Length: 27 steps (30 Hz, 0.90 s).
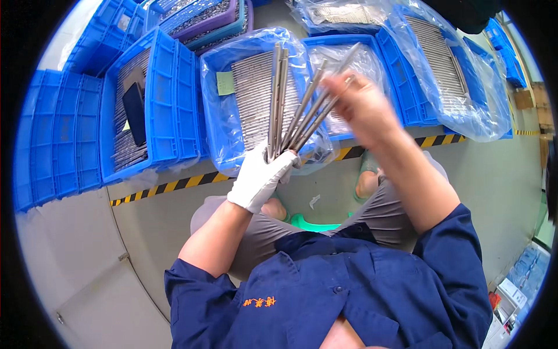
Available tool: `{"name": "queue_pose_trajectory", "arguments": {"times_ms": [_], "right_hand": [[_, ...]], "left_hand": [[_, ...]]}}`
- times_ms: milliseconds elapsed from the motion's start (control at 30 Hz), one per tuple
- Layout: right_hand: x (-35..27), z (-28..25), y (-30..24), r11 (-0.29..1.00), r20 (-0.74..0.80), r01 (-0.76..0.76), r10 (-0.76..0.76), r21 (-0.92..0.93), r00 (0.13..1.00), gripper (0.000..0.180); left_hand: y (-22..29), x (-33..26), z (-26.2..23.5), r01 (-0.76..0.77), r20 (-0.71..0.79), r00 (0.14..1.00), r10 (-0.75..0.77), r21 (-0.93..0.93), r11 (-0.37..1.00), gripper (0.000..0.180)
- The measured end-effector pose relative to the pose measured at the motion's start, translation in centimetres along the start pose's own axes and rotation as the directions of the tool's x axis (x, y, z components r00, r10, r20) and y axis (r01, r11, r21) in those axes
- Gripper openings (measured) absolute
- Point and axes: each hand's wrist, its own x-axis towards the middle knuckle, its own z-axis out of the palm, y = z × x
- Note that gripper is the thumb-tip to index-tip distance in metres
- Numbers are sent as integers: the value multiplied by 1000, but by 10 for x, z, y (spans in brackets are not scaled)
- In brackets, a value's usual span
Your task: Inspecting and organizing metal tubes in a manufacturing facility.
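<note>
My left hand (263, 176), in a white glove, is closed around the lower ends of several slim grey metal rods (279, 96). The rods fan upward and to the right over a plastic-lined blue crate. My bare right hand (361, 107) is at the upper ends of the right-hand rods, its fingers curled and partly smeared by motion. A blurred rod (349, 57) sticks out past those fingers and appears to be gripped. Under the fanned rods, the lined crate (216, 125) holds rows of similar rods (251, 96) and a yellow-green paper note (225, 83).
To the left, a blue crate (168, 99) contains rods and a dark phone-like slab (134, 113). Another lined crate with rods (436, 55) stands at the right. Purple and teal bins (229, 29) of small metal pieces sit behind. Black-yellow floor tape (174, 185) runs before the crates; a green stool (317, 225) is beneath me.
</note>
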Motion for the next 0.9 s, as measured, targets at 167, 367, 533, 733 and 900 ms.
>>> {"name": "queue_pose_trajectory", "arguments": {"times_ms": [167,367,533,733,900], "right_hand": [[16,-57,-70,841,-464,477,-326,256,824,13],[22,-52,-43,935,-348,345,-298,81,889,23],[16,-28,-18,957,52,209,-203,-199,978,24],[13,3,9,956,366,52,60,-289,929,52],[6,11,-4,996,396,36,-2,-79,918,43]], "left_hand": [[-3,-8,-3,-23,8,1000,24,-15,1000,19],[-4,-16,-7,-9,191,980,53,-228,974,35],[3,-22,-3,45,275,960,49,-324,945,46],[5,-26,1,195,496,868,2,-345,918,55],[1,-24,0,287,579,814,-42,-338,896,54]]}}
